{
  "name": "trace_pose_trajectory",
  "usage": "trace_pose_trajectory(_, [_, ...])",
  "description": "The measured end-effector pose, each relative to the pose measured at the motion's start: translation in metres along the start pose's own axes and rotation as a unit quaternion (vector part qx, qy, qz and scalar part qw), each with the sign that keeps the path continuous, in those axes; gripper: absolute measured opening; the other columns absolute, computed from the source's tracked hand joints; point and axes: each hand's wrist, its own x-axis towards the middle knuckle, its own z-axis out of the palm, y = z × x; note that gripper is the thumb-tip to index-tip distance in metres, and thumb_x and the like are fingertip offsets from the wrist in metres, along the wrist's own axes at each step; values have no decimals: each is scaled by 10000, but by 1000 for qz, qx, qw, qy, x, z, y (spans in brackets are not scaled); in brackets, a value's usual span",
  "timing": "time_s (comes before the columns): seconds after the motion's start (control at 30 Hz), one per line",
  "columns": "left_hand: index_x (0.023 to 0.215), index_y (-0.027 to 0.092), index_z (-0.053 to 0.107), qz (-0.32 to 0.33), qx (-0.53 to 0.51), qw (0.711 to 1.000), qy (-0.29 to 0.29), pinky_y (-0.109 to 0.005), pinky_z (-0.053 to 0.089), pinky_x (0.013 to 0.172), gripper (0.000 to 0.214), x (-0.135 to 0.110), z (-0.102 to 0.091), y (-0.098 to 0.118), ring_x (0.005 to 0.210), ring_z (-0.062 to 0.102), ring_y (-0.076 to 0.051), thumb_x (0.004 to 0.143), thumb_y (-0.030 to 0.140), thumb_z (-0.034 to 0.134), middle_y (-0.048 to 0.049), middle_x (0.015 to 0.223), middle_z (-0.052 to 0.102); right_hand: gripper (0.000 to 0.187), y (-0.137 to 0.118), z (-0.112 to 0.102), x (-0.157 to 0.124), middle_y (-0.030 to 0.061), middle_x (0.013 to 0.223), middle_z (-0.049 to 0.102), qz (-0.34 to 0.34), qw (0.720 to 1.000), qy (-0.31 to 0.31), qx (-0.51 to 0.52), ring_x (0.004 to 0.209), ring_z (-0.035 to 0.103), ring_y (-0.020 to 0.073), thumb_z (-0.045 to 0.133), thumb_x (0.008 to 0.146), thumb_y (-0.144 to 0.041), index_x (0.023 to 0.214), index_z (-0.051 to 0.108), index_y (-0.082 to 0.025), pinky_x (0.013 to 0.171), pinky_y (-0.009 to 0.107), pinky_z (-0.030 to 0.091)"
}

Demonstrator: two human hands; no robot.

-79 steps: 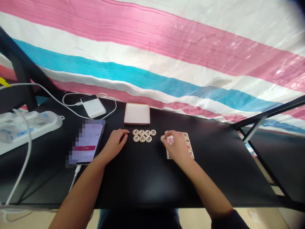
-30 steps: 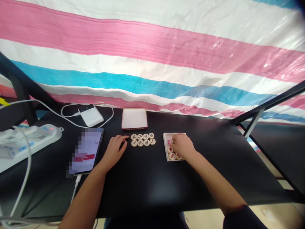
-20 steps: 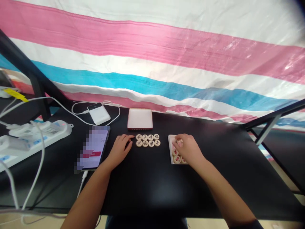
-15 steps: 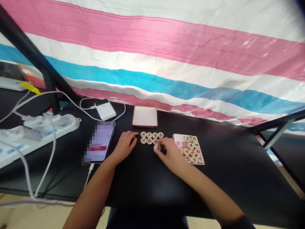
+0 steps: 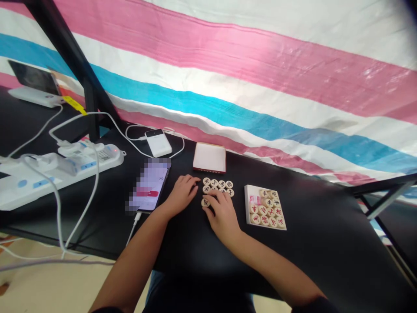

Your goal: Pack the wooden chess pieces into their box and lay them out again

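Head view: a lone xiangqi piece (image 5: pixel 205 202), a wooden disc marked with a dark character, is lying on the black desk (image 5: pixel 312 248), just beside the fingertips of the right hand (image 5: pixel 222 216). The right hand is held open with its fingers spread, and no piece is seen gripped by it. Directly above those fingers, a tight block of dark-marked xiangqi pieces (image 5: pixel 222 184) is set out in two rows, its lower row partly hidden by the right hand. The left hand (image 5: pixel 181 195) is also open and lies palm down, its fingertips near the left end of the block but apart from it.

To the right, well clear of both hands, a shallow white box (image 5: pixel 249 217) is filled with rows of red-marked pieces (image 5: pixel 263 211). Beyond the block, a white lid with a red rim (image 5: pixel 209 157) is placed near the desk's far edge. Left of the left hand lies a smartphone (image 5: pixel 148 184), its screen pixelated and a white charging cable (image 5: pixel 133 233) plugged into it. Farther back, a white power bank (image 5: pixel 158 142) is lying on the desk, and a white power strip (image 5: pixel 91 160) is crowded with plugs and cables. A striped pink, white and blue tarpaulin (image 5: pixel 247 74) hangs behind the desk.
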Motion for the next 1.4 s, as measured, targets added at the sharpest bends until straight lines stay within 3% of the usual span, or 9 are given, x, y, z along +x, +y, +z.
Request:
trace_pose_trajectory(0.17, [1068,139,539,-2,-8,1000,1,-379,388,849,261,0,0,0,900,470,-214,865,196,385,-85,967,553,238,2,2,-9,55,950,607,16,999,14,-37,847,476,197,463,833,-148,1001,619,-215,753,361,411])
trace_pose_trajectory(0.43, [1070,165,533,1,2,1000,3,-364,392,821,256,1,2,-5,866,470,-209,854,198,400,-59,894,543,258,1,7,-6,57,951,617,29,998,29,-51,828,469,191,437,854,-170,1014,627,-237,736,350,390])
trace_pose_trajectory(0.57, [1054,155,534,5,18,1000,-6,-375,385,813,250,3,1,-5,842,471,-216,850,211,399,-62,870,534,238,15,-22,-7,51,940,613,77,994,70,-25,855,486,185,443,844,-193,979,635,-231,763,336,392])
trace_pose_trajectory(0.7, [1061,179,519,9,23,1000,-5,-379,382,815,249,5,2,-9,850,467,-222,857,248,393,-60,877,525,215,65,-65,-14,77,921,610,227,956,124,-135,881,478,221,458,814,-233,921,638,-185,804,368,353])
trace_pose_trajectory(0.77, [1069,187,513,11,28,999,-11,-381,381,812,253,6,3,-10,842,471,-222,858,256,391,-57,873,524,224,89,-79,-17,99,916,610,310,927,79,-196,858,471,236,479,794,-268,898,644,-157,765,359,347])
trace_pose_trajectory(0.83, [1073,186,513,13,33,999,-12,-385,378,813,258,6,3,-10,839,474,-223,859,261,390,-57,864,524,242,104,-83,-18,108,910,610,351,908,27,-228,850,467,245,478,788,-288,893,645,-147,729,343,343])
trace_pose_trajectory(1.07, [1057,175,526,2,35,999,-16,-379,383,800,263,7,-1,-3,827,480,-221,851,257,385,-60,858,530,275,103,-78,-15,145,937,602,361,893,-24,-266,886,476,278,459,785,-243,977,602,-107,702,355,344])
trace_pose_trajectory(1.4, [1061,165,535,3,30,1000,-9,-374,387,805,267,5,-1,-1,841,468,-218,857,251,387,-61,860,532,317,106,-79,-11,177,942,554,357,891,-60,-275,903,481,306,490,776,-343,930,619,-98,710,378,364])
